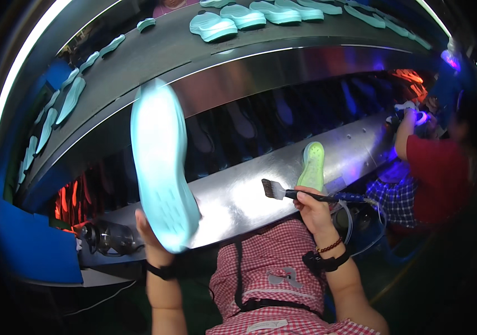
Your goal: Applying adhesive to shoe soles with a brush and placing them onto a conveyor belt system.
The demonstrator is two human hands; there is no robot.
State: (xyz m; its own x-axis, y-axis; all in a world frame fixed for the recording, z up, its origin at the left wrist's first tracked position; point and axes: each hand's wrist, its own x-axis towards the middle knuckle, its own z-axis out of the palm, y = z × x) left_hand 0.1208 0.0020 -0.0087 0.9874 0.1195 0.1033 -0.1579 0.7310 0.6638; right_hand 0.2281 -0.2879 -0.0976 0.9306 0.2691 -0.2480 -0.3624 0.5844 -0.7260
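Observation:
In my left hand (153,241) is a large pale-blue shoe sole (160,151), held up nearly upright with its long side toward the conveyor. The fingers are mostly hidden behind the sole; one shows along its lower left edge. My right hand (314,212) is closed round the black handle of a flat brush (275,190). The brush lies level, its dark bristles pointing left toward the sole but apart from it. Just beyond my right hand a yellow-green insole-shaped piece (312,163) lies on the metal ledge, its near end partly hidden by the brush handle.
A dark conveyor (166,47) curves round behind, carrying several pale-blue soles (213,27). Under it, more pieces hang or lie in a dim slot glowing red at both ends. A glass jar (113,237) sits on the ledge (230,198) at left. At right a co-worker in red (436,167) works.

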